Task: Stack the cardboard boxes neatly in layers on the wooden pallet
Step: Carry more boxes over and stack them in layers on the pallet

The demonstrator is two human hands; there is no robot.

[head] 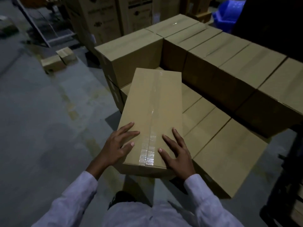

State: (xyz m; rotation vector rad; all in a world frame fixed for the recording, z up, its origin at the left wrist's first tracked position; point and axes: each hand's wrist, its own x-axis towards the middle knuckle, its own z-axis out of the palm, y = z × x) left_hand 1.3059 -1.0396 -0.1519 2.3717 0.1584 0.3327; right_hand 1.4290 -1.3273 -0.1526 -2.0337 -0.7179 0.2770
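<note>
As the load lies now: the cardboard box [152,102] rests at the left end of the lower layer [218,136]. Its long axis runs away from the person, toward the corner where the back box [129,56] meets the upper row [232,69].
Left side: the left hand [119,145] lies flat on the box's near end, left of the tape seam [151,117], with fingers straight and spread.
Right side: the right hand [177,155] mirrors it on the other side of the seam, thumb on the top face.
Hold: neither hand grasps; no finger curls round an edge, and both simply press down on the lid.
Deciding relation: the box extends straight ahead from both hands, far end nearest the corner pocket, and it sits skewed against the lower boxes.
Nearer hand: neither, as both sit level on the near end.
Coming move, as a guess: a push along the long axis, with a slight swing to square it.
Near end: appears to overhang the layer, though that cannot be confirmed.
Pallet: hidden under the boxes.
</note>
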